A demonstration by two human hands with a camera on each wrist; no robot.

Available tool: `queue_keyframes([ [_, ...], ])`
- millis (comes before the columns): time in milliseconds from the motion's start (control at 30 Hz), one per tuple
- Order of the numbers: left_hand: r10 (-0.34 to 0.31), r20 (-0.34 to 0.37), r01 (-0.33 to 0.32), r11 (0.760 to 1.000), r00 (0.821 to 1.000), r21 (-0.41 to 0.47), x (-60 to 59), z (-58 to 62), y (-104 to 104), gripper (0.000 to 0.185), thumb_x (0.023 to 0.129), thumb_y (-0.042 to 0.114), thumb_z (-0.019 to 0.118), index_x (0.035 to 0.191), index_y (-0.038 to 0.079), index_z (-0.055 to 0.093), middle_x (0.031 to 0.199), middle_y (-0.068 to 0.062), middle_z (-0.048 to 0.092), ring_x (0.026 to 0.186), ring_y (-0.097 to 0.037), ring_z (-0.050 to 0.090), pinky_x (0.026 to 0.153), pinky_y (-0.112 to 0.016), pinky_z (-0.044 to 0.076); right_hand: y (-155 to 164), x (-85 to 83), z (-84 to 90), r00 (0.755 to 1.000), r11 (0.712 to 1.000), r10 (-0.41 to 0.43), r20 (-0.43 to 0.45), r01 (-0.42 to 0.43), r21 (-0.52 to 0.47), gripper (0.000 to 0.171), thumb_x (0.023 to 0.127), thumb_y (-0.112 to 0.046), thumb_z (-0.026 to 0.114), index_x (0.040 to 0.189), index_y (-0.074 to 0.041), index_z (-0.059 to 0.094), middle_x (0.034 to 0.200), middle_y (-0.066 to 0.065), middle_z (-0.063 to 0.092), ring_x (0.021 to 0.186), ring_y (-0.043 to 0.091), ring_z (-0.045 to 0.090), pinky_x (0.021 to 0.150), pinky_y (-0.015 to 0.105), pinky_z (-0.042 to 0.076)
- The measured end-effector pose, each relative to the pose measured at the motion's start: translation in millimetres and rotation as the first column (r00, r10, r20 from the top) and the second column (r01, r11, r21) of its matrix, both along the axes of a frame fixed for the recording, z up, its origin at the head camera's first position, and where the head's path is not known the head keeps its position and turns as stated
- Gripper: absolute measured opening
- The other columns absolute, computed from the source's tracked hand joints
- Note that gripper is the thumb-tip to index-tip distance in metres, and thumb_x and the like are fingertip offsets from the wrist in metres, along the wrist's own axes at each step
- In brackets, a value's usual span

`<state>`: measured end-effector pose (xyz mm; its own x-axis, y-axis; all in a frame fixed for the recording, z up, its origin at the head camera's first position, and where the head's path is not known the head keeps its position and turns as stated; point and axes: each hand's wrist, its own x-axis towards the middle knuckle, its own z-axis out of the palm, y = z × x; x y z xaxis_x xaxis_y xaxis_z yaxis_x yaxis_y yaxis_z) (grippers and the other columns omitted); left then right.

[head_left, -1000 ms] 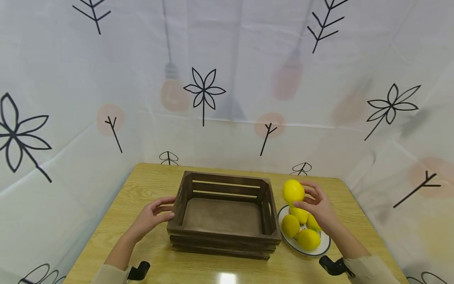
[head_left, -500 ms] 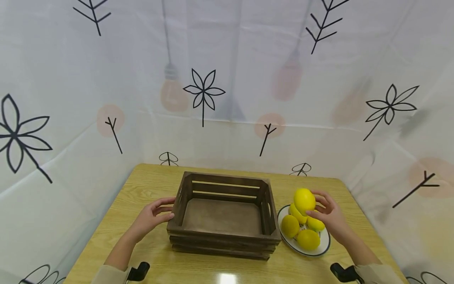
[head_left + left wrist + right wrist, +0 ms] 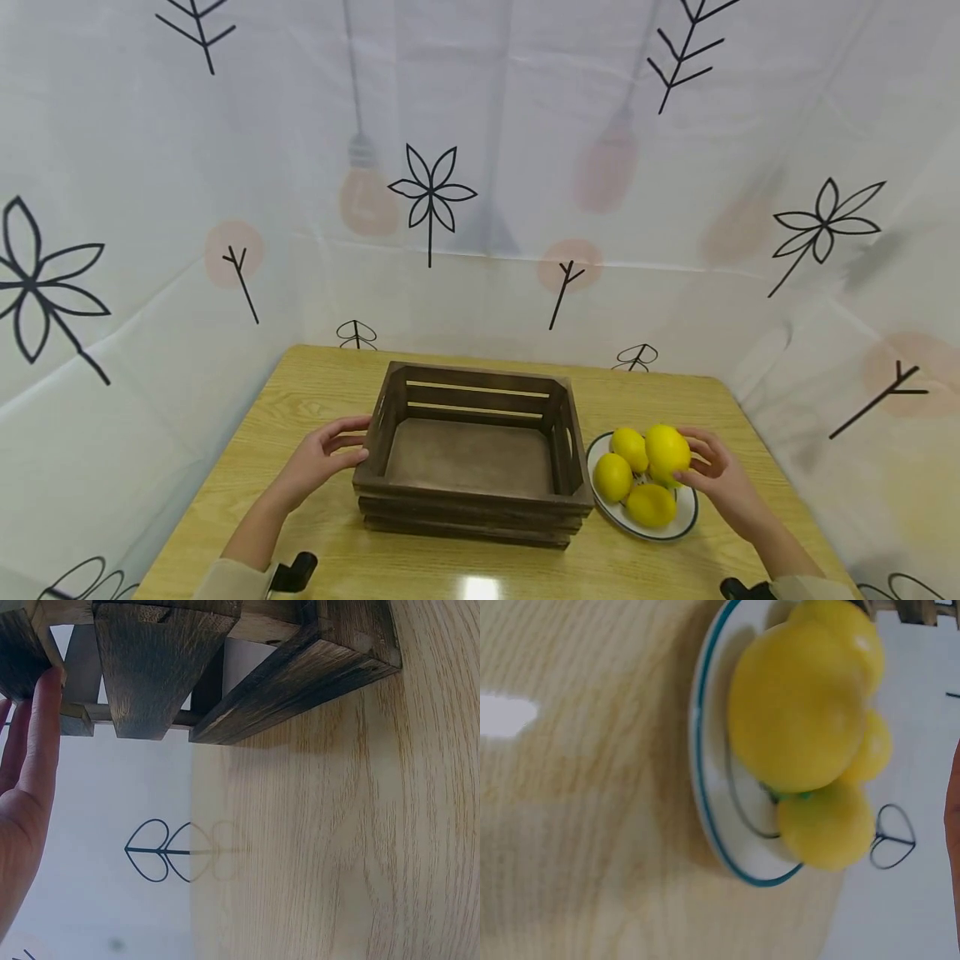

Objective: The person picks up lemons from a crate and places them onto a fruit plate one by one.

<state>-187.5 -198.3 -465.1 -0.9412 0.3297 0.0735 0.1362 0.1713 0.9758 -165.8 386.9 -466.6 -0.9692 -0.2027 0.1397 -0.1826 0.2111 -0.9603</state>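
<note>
My right hand (image 3: pixel 722 483) holds a yellow lemon (image 3: pixel 667 452) at the right side of a white plate (image 3: pixel 684 522) with a dark rim. Other lemons lie on the plate, one at the back (image 3: pixel 628 450), one at the left (image 3: pixel 612 477) and one at the front (image 3: pixel 651 506). The held lemon hides part of the plate behind it. On the left, fingers of my left hand (image 3: pixel 322 458) rest against the end of a brown slatted wooden crate (image 3: pixel 472 500). Its inside shows a bare bottom. In the right wrist view the lemons (image 3: pixel 795 705) overlap, and little of the hand shows.
The crate and plate stand close together on a light wooden table (image 3: pixel 300 542). A white cloth with plant drawings (image 3: pixel 480 208) hangs behind and along both sides of the table.
My right hand has moved right and down with the lemon, from above the back of the plate to its right side. My left hand and the crate have stayed in place.
</note>
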Motion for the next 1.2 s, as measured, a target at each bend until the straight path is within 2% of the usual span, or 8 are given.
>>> queue_keyframes([
  [133, 0.002, -0.009, -0.002, 1.0, 1.0, -0.01, -0.5, -0.3, 0, 0.053, 0.088, 0.019, 0.066, 0.135, 0.006, 0.046, 0.137, -0.016, 0.043, 0.119, -0.034, 0.046, 0.086, -0.034, 0.048, 10, 4.2, -11.8, 0.999, 0.999, -0.018, 0.033, 0.017, 0.028, 0.054, 0.09, 0.003, 0.056, 0.138, -0.006, 0.033, 0.117, -0.017, 0.051, 0.098, 0.003, 0.057, 0.076, 0.024, 0.051],
  [400, 0.008, -0.006, -0.008, 1.0, 1.0, -0.013, -1.0, -0.8, 0, 0.053, 0.087, 0.02, 0.067, 0.135, 0.008, 0.047, 0.136, -0.014, 0.044, 0.117, -0.03, 0.048, 0.085, -0.035, 0.048, 27, 13.6, -29.2, 0.996, 1.0, -0.01, 0.088, 0.01, 0.003, 0.052, 0.091, 0.004, 0.055, 0.138, -0.007, 0.035, 0.115, -0.018, 0.052, 0.096, 0.006, 0.058, 0.076, 0.025, 0.051],
  [667, -0.002, -0.006, 0.002, 1.0, 1.0, -0.003, -1.8, -1.5, -1, 0.053, 0.087, 0.019, 0.067, 0.136, 0.008, 0.047, 0.136, -0.014, 0.043, 0.119, -0.034, 0.046, 0.085, -0.035, 0.048, 34, 16.0, -38.0, 0.985, 1.0, -0.008, 0.173, 0.011, -0.012, 0.054, 0.091, 0.001, 0.055, 0.14, -0.009, 0.034, 0.115, -0.019, 0.05, 0.098, 0.006, 0.058, 0.078, 0.025, 0.05],
  [867, -0.002, -0.005, 0.002, 1.0, 1.0, 0.0, -1.6, -1.5, 0, 0.053, 0.087, 0.019, 0.067, 0.136, 0.008, 0.047, 0.136, -0.014, 0.043, 0.119, -0.033, 0.047, 0.085, -0.034, 0.048, 39, 17.6, -41.1, 0.967, 0.997, -0.073, 0.245, 0.064, 0.044, 0.055, 0.092, -0.004, 0.056, 0.142, -0.01, 0.033, 0.113, -0.022, 0.049, 0.099, 0.002, 0.055, 0.079, 0.026, 0.049],
  [933, 0.001, -0.001, -0.001, 1.0, 1.0, -0.002, -1.7, -1.2, 0, 0.053, 0.087, 0.019, 0.067, 0.135, 0.009, 0.047, 0.136, -0.013, 0.044, 0.118, -0.029, 0.048, 0.085, -0.034, 0.048, 42, 19.5, -42.0, 0.961, 0.998, -0.062, 0.269, 0.055, 0.033, 0.053, 0.092, -0.005, 0.055, 0.141, -0.015, 0.036, 0.112, -0.022, 0.049, 0.099, 0.001, 0.054, 0.079, 0.026, 0.049],
  [1067, 0.006, 0.003, -0.006, 1.0, 1.0, -0.01, -2.0, -1.4, 0, 0.053, 0.087, 0.02, 0.067, 0.135, 0.009, 0.047, 0.136, -0.012, 0.044, 0.116, -0.021, 0.051, 0.085, -0.034, 0.048, 48, 23.6, -43.7, 0.957, 0.999, 0.03, 0.288, -0.022, -0.03, 0.051, 0.093, -0.003, 0.053, 0.14, -0.021, 0.04, 0.114, -0.02, 0.048, 0.1, 0.002, 0.054, 0.081, 0.03, 0.049],
  [1167, 0.004, 0.001, -0.004, 1.0, 1.0, -0.013, -2.5, -1.7, 0, 0.053, 0.087, 0.019, 0.067, 0.135, 0.009, 0.047, 0.136, -0.012, 0.044, 0.116, -0.022, 0.05, 0.086, -0.034, 0.048, 49, 24.1, -45.3, 0.943, 0.999, 0.051, 0.328, -0.052, -0.008, 0.051, 0.093, -0.005, 0.053, 0.139, -0.023, 0.041, 0.117, -0.017, 0.045, 0.102, 0.005, 0.054, 0.084, 0.034, 0.048],
  [1200, 0.008, 0.003, -0.008, 1.0, 1.0, -0.013, -2.6, -1.5, 0, 0.053, 0.087, 0.02, 0.067, 0.135, 0.009, 0.047, 0.136, -0.012, 0.044, 0.117, -0.023, 0.05, 0.086, -0.034, 0.048, 49, 23.7, -45.9, 0.938, 0.998, 0.057, 0.341, -0.066, 0.014, 0.051, 0.093, -0.006, 0.053, 0.14, -0.023, 0.04, 0.122, -0.012, 0.045, 0.102, 0.006, 0.054, 0.085, 0.035, 0.048],
])
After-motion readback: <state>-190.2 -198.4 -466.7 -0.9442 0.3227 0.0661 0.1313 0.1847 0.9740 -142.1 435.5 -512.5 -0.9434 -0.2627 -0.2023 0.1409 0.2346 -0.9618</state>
